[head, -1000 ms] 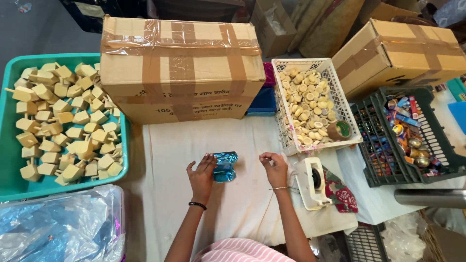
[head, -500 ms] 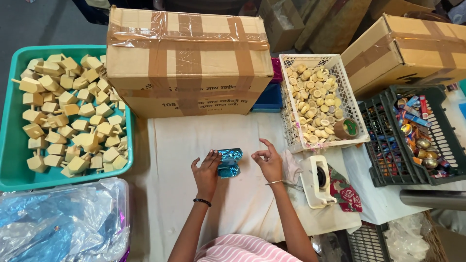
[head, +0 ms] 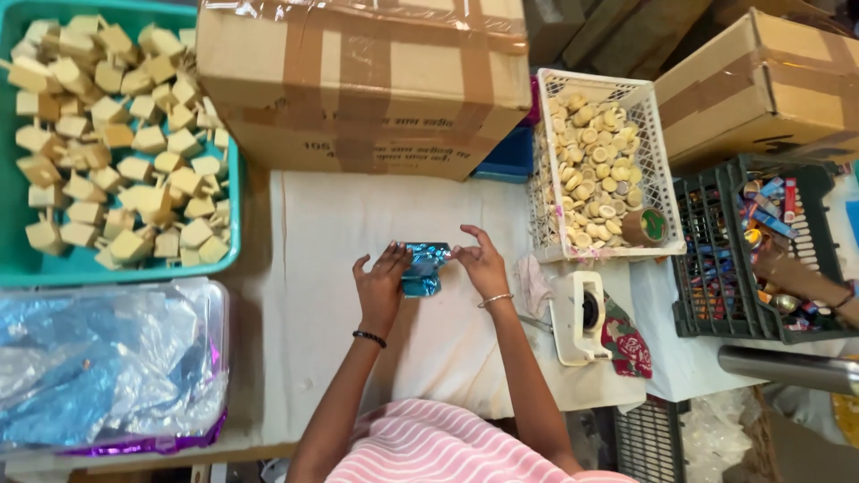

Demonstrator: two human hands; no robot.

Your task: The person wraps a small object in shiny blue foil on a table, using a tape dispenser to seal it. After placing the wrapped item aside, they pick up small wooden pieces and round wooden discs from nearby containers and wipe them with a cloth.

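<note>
A small object wrapped in shiny blue foil (head: 423, 266) lies on the white cloth (head: 331, 268) in the middle of the table. My left hand (head: 380, 284) rests against its left side with fingers spread. From the right, my right hand (head: 481, 265) touches the foil with its fingertips. Both hands press on the wrapped object together.
A teal tray of plain wooden spinning tops (head: 116, 134) stands at the left, a bag of blue foil (head: 107, 367) below it. A taped cardboard box (head: 358, 80) sits behind. At the right are a white basket of round wooden pieces (head: 595, 170), a tape dispenser (head: 582, 317), a dark crate (head: 761, 250) and another person's hand (head: 796, 277).
My right hand has moved left onto the foil-wrapped object. The view has shifted downward. Another person's hand has come into the dark crate at the right.
</note>
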